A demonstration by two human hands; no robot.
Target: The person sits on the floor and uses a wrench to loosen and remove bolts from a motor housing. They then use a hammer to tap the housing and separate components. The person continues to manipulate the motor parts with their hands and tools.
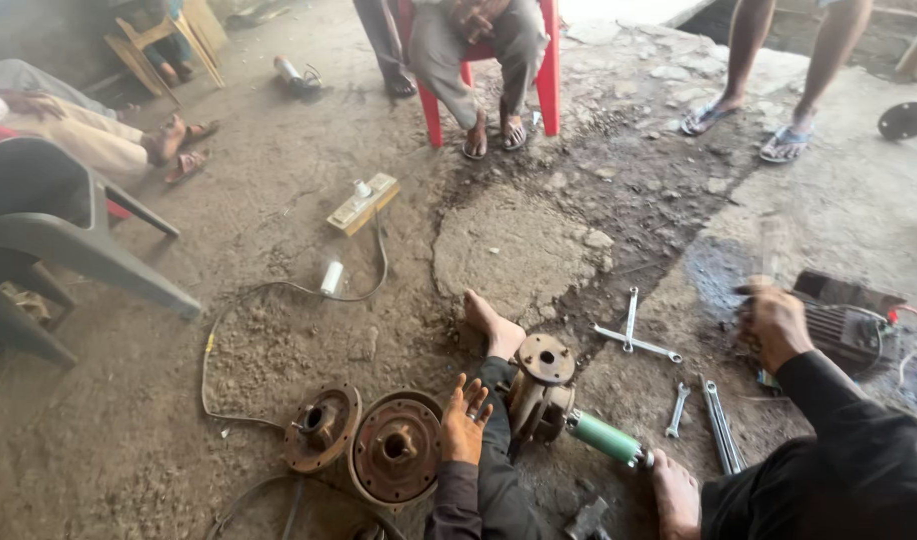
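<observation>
Nearby — two rusty flanges (359, 440), four spanners (679, 385).

right hand (774, 322) – motion-blurred, grip unclear | seated people – cut off by top edge

Cracked, dusty concrete floor (519, 250), a red plastic chair (549, 75), a grey chair (49, 235).
</observation>
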